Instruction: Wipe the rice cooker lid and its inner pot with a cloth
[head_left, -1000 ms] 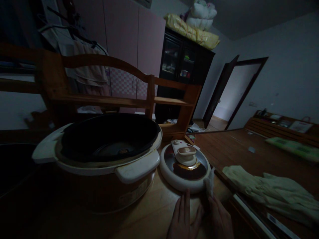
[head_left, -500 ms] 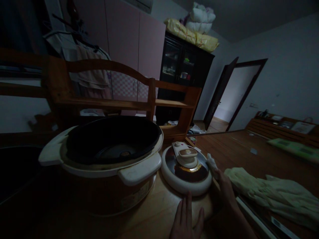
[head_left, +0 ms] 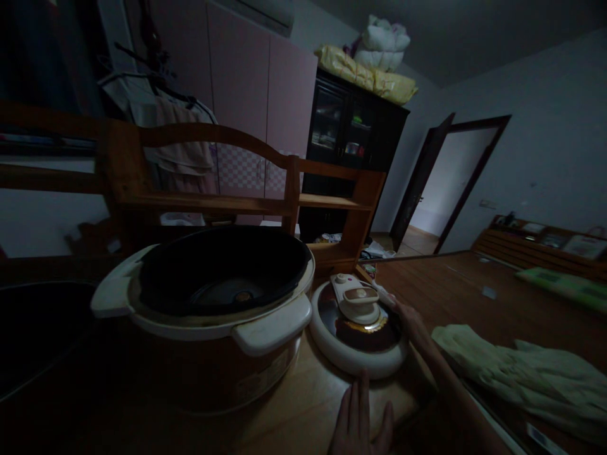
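A round lid with a cream rim, dark glass and a brown-and-cream handle lies on the wooden surface. My left hand is at its near edge, fingers stretched out, the fingertips at the rim. At the lid's far right edge is my right hand, closed on a white cloth that lies against the rim; the hand hides part of it. Left of the lid stands a large electric cooking pot with white handles, uncovered, its black inside showing.
Behind the pot rises a wooden shelf rail. A dark pan or pot is at the far left. To the right, a pale green cloth lies on a brown wooden surface. A doorway stands open in the background.
My right hand has moved with the white cloth along the lid's right rim, away from me. My left hand stays at the near rim. The view has shifted slightly.
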`<state>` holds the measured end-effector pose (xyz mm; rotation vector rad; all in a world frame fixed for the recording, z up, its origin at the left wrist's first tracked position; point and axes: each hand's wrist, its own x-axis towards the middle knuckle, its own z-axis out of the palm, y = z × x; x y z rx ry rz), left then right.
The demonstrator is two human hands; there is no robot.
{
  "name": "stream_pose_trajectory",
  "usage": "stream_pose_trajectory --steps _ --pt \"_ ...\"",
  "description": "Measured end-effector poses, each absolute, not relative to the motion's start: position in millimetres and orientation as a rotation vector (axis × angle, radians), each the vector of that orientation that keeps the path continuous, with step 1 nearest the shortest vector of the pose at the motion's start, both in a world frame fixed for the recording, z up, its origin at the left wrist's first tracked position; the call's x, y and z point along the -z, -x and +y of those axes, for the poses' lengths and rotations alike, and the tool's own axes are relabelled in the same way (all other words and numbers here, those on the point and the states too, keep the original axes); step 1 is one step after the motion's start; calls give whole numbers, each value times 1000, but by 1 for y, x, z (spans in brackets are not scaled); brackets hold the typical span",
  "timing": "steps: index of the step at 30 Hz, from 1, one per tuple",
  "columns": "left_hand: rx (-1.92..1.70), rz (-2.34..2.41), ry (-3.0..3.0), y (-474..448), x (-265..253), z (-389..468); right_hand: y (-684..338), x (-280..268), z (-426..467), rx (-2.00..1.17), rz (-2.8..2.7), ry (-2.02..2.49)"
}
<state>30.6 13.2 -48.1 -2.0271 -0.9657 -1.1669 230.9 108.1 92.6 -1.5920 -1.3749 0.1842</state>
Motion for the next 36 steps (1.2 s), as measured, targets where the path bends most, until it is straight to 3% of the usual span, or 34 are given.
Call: stream_pose_trajectory --steps 20,31,36 --pt "1209 -992 2092 -32 49 10 -251 -60 93 -416 -1542 1469" --pt "1035 -842 2392 -4 0 24 -267 -26 91 -313 -1620 1379" --pt "1213 -843 2293 -5 -8 31 -265 -20 92 -224 -1633 1380"
